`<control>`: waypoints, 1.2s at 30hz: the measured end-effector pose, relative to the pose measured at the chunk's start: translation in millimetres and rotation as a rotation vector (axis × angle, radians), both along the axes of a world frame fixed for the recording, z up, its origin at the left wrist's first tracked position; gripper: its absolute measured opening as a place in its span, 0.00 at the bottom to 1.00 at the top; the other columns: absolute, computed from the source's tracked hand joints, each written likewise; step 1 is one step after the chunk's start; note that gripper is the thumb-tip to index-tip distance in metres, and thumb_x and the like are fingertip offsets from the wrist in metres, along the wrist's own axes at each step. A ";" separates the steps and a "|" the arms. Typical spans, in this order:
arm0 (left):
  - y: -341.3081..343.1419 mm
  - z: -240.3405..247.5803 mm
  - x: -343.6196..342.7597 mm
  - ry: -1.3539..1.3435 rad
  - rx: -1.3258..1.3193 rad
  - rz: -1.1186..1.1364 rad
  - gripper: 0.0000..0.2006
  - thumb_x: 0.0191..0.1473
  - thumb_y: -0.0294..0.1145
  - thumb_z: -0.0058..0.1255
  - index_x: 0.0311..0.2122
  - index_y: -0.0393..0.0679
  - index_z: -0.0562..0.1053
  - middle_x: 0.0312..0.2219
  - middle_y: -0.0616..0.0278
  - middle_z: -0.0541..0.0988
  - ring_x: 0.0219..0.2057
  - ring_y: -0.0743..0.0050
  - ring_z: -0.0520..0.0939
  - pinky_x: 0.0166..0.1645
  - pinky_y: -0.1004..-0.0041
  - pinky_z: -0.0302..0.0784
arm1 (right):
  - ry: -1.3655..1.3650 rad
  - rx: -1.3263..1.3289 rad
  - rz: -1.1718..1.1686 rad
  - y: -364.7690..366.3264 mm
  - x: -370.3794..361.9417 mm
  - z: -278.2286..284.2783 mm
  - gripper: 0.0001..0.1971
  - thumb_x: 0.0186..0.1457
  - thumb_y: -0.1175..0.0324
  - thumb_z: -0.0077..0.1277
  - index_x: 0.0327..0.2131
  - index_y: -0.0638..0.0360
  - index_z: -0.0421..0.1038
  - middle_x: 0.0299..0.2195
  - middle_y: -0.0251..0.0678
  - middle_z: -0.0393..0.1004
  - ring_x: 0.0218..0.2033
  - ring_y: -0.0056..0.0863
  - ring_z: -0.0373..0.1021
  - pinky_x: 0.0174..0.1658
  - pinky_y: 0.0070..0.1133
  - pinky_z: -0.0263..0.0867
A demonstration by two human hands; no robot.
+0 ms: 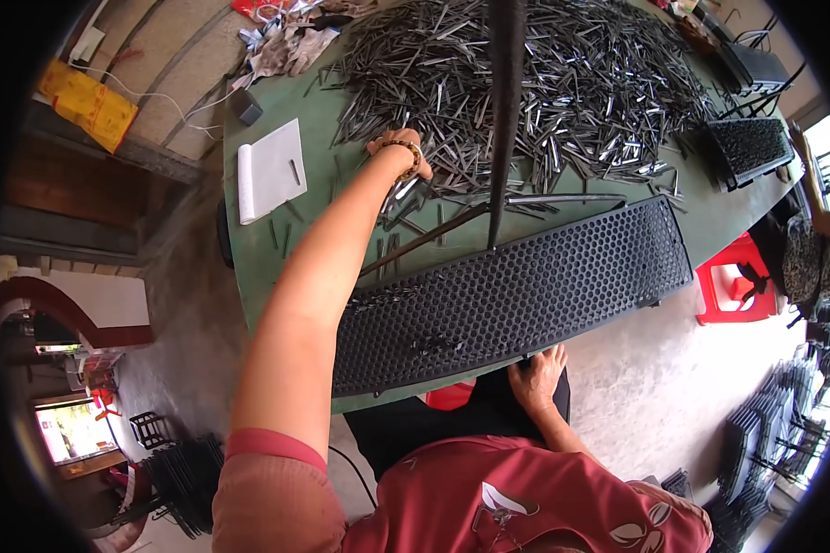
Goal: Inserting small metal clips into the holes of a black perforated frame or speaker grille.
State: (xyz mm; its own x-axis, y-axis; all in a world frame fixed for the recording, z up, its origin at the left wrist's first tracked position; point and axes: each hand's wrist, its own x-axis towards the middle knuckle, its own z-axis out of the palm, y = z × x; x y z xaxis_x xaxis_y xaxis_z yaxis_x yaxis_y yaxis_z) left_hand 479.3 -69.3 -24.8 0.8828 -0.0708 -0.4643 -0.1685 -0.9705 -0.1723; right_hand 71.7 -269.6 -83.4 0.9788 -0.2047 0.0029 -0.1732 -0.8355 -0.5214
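Observation:
My left arm stretches across the green table to a large heap of thin dark strips (544, 101). My left hand (401, 150), with a beaded bracelet at the wrist, is at the heap's near left edge among the strips. Most of its fingers are hidden, so a grip cannot be made out. Closer to me lies a long black perforated panel (526, 286), slightly curved in this view and covered in round holes. My right hand (539, 376) is closed at the panel's near edge, below its middle. Small dark bits sit on the panel's left part.
A dark upright rod (505, 120) crosses the view over the panel. A white notepad (272, 170) and a small dark box (244, 107) lie on the green table (318, 198). Another black panel (749, 149) stands at the right. A red stool (736, 281) and stacked black frames (770, 424) are on the floor.

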 end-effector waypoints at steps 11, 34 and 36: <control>10.7 -5.9 -19.2 -0.165 -0.220 0.202 0.17 0.43 0.39 0.59 0.40 0.44 0.75 0.42 0.55 0.77 0.46 0.59 0.76 0.48 0.64 0.73 | -0.007 0.023 0.004 2.2 0.7 4.2 0.17 0.38 0.61 0.58 0.34 0.57 0.72 0.41 0.46 0.62 0.45 0.46 0.57 0.49 0.37 0.52; 97.8 18.5 -63.4 -0.609 -1.977 0.598 0.11 0.47 0.30 0.61 0.29 0.40 0.69 0.22 0.63 0.75 0.22 0.75 0.77 0.27 0.76 0.73 | 0.088 0.030 -0.024 3.7 -2.0 1.6 0.19 0.38 0.64 0.56 0.37 0.59 0.71 0.47 0.51 0.62 0.50 0.52 0.54 0.54 0.42 0.50; 101.5 -7.0 -62.5 -0.806 -1.852 0.388 0.15 0.45 0.25 0.61 0.37 0.39 0.68 0.23 0.65 0.76 0.22 0.80 0.77 0.29 0.78 0.73 | 0.068 0.021 -0.006 3.3 -2.3 -0.1 0.19 0.38 0.63 0.57 0.37 0.59 0.72 0.47 0.51 0.62 0.51 0.52 0.54 0.54 0.42 0.50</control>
